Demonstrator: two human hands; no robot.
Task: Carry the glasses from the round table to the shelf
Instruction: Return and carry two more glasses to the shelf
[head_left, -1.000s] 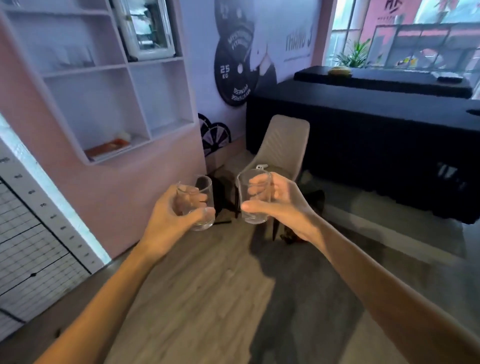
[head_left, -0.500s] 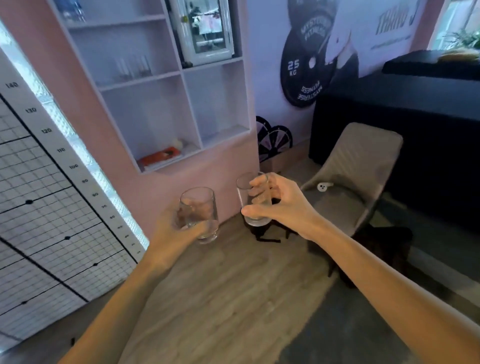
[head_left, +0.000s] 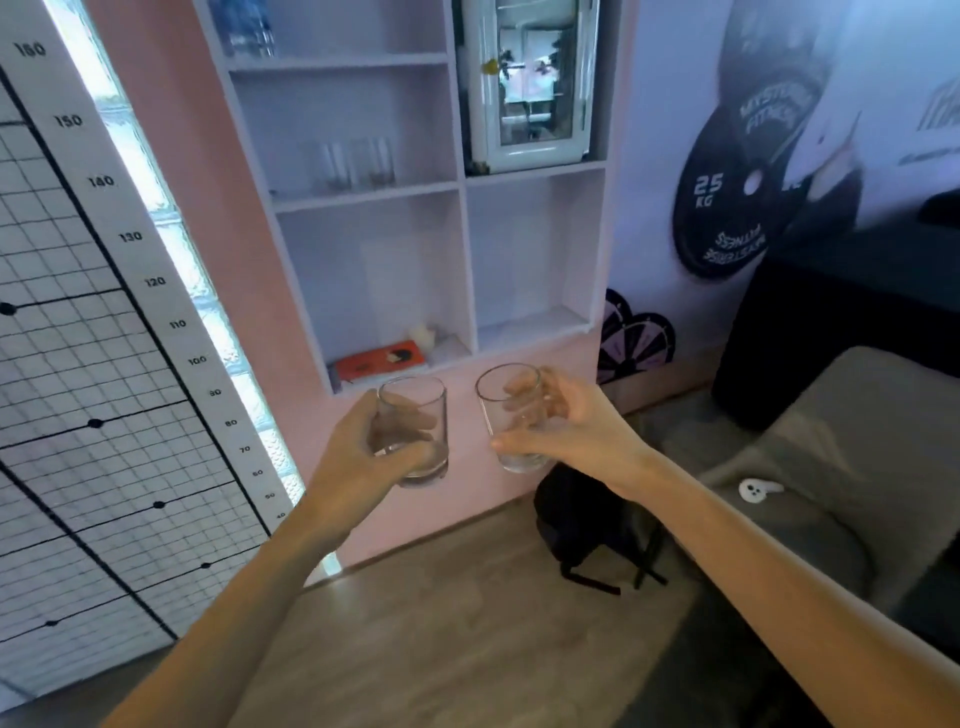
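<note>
left hand (head_left: 358, 457) gripping one glass (head_left: 415, 431), right hand (head_left: 576, 434) wrapped round another glass (head_left: 511, 415), both right below the shelf (head_left: 374, 200)

left clear drinking glass (head_left: 415, 431): lower wall and base partly covered by the thumb of the left hand (head_left: 363, 457); the fingers show only through the glass.
right clear drinking glass (head_left: 511, 415): far side wrapped by the right hand (head_left: 571, 431).
white wall shelf unit (head_left: 462, 182): top cut off by the frame edge.
small clear items on the middle shelf (head_left: 358, 163): blurred, count unclear.
black backpack on the floor (head_left: 587, 519): upper part behind the right forearm.
grey padded chair (head_left: 841, 467): cut off at the right edge.
</note>
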